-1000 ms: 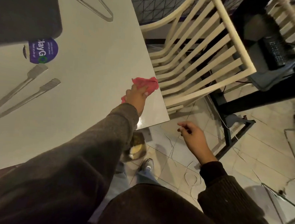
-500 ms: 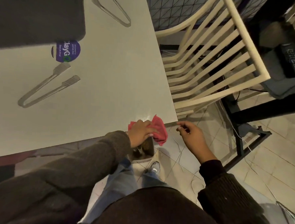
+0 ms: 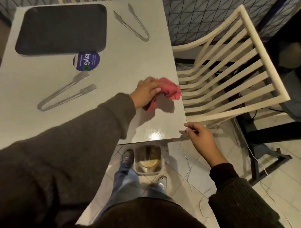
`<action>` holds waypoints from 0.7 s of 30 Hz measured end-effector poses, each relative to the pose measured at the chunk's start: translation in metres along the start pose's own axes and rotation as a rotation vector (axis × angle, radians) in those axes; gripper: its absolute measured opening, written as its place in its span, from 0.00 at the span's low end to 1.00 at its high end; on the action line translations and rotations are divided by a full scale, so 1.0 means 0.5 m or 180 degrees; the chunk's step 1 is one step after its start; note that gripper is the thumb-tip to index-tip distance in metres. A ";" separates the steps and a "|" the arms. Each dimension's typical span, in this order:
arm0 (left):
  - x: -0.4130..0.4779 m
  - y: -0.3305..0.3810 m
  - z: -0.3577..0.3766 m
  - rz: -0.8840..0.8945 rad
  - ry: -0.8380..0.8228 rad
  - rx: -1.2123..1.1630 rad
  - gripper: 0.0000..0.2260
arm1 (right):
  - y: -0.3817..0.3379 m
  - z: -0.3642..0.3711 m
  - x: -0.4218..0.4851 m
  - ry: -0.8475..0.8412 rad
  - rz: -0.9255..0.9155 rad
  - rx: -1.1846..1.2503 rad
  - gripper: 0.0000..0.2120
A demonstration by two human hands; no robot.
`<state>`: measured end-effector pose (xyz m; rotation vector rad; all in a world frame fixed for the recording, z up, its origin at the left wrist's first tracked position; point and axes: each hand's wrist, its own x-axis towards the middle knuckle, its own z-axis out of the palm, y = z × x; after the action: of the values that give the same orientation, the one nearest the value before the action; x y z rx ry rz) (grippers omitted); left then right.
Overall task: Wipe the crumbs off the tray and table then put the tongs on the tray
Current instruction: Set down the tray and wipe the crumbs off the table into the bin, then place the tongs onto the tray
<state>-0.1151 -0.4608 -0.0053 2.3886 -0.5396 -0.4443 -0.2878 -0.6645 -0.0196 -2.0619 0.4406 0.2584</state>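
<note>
My left hand (image 3: pixel 146 91) presses a red cloth (image 3: pixel 168 91) onto the white table (image 3: pixel 131 61) near its right edge. A dark tray (image 3: pixel 62 29) lies bare at the far left of the table. One pair of metal tongs (image 3: pixel 66 93) rests left of my hand, below the tray. A second pair of tongs (image 3: pixel 134 23) lies to the right of the tray. My right hand (image 3: pixel 199 138) hovers at the table's near right corner, fingers loosely curled with nothing visible in them.
A purple round sticker (image 3: pixel 87 60) sits just below the tray. A cream slatted chair (image 3: pixel 225 70) stands against the table's right side. On the floor by my shoes is a small bin (image 3: pixel 147 159). Black furniture legs (image 3: pixel 259 135) stand further right.
My left hand has carried the red cloth from the table's near edge over the bin back up onto the tabletop near the right edge. The view has tilted up, showing the whole tray.
</note>
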 end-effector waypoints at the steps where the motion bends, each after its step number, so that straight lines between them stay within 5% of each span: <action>1: 0.029 -0.001 -0.010 -0.0025 0.0066 0.0110 0.15 | 0.000 0.000 0.003 0.0006 0.0009 0.0006 0.09; 12: 0.111 -0.056 0.073 -0.0225 0.0026 0.1303 0.17 | 0.051 0.010 0.003 0.0242 0.0160 0.0038 0.08; 17: 0.022 -0.048 0.069 -0.0329 0.0441 0.0354 0.17 | 0.037 0.008 -0.013 0.0212 0.0147 0.0079 0.08; 21: -0.116 -0.027 0.028 -0.0700 0.0693 -0.1307 0.11 | -0.001 0.012 -0.021 0.0124 0.0049 0.0096 0.09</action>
<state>-0.1673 -0.4302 -0.0142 2.0684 -0.0748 -0.3442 -0.2973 -0.6569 -0.0182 -2.0378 0.4815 0.2199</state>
